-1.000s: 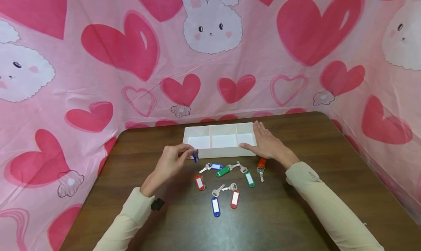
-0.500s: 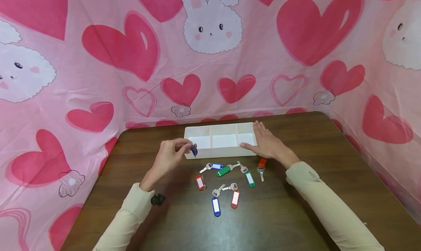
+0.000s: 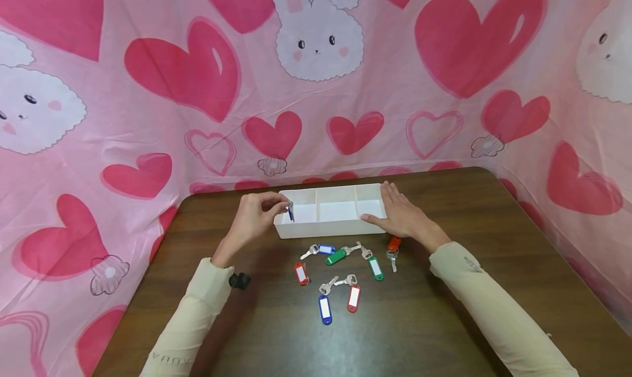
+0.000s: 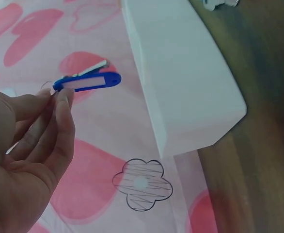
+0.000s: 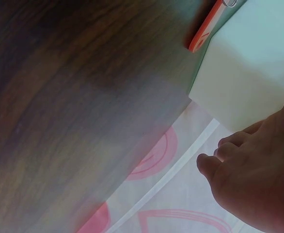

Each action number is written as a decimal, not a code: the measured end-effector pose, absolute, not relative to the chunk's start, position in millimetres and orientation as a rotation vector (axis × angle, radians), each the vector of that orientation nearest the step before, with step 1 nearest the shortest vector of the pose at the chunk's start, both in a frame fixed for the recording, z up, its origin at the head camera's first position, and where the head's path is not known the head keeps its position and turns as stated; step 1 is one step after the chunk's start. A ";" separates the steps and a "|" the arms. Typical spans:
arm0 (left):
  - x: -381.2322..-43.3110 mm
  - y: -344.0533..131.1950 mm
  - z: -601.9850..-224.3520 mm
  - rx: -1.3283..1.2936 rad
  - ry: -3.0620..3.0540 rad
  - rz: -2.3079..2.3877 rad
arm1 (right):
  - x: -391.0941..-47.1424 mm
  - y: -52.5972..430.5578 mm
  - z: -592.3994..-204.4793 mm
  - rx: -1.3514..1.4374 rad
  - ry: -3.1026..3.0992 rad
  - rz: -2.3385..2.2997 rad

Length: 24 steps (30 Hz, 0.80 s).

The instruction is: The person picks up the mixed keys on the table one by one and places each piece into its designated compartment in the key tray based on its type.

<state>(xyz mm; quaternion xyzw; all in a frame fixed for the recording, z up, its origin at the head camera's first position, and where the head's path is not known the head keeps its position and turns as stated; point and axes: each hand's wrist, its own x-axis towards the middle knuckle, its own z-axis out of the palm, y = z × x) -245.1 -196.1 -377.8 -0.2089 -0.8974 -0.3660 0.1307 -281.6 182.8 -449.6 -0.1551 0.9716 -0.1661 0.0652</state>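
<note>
Thumb and fingertips of my left hand (image 3: 253, 217) pinch the ring of a key with a blue tag (image 4: 91, 82). In the head view the key hangs over the left compartment of a white three-compartment box (image 3: 331, 228). The left wrist view shows the key's metal blade (image 4: 94, 68) beside the tag. My right hand (image 3: 406, 217) rests at the box's right end, fingers straight along that end and thumb at the front rim. No keys show inside the box in the head view.
Several tagged keys lie before the box on the wooden table (image 3: 410, 333): blue tags (image 3: 325, 310) (image 3: 326, 249), green tags (image 3: 336, 257) (image 3: 376, 268), red tags (image 3: 354, 298) (image 3: 301, 274) and an orange-red tag (image 3: 394, 243) near my right wrist. A heart-patterned cloth (image 3: 316, 102) hangs behind.
My left hand has risen and moved away from me with the blue-tagged key, from in front of the box to over its left compartment. My right hand stays at the box's end.
</note>
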 end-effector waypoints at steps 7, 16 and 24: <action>-257.0 -198.0 -368.8 -0.617 -2.644 -0.997 | -281.0 180.0 -449.3 -0.473 2.922 -0.522; -272.7 -201.6 -364.4 -0.618 -2.725 -1.003 | -281.5 181.0 -448.9 -0.476 2.922 -0.529; -286.6 -205.6 -361.3 -0.622 -2.798 -1.015 | -279.4 181.9 -449.1 -0.468 2.923 -0.552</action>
